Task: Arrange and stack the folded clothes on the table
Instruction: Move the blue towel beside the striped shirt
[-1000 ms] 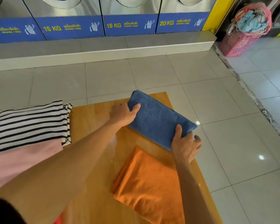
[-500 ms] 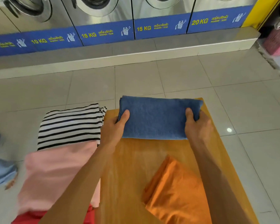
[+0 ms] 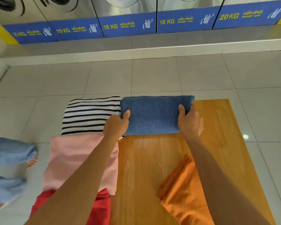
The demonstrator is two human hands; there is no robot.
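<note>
Folded blue towel (image 3: pixel 152 116) at table's (image 3: pixel 217 127) far edge, left hand (image 3: pixel 116 125) and right hand (image 3: pixel 190 122) pinching its ends, striped shirt (image 3: pixel 89 114) just beside.

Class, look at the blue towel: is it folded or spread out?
Folded: the blue towel forms a compact thick rectangle with layered edges, gripped by the left hand and right hand.

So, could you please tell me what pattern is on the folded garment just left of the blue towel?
Black and white horizontal stripes, clearest in the head view.
</note>
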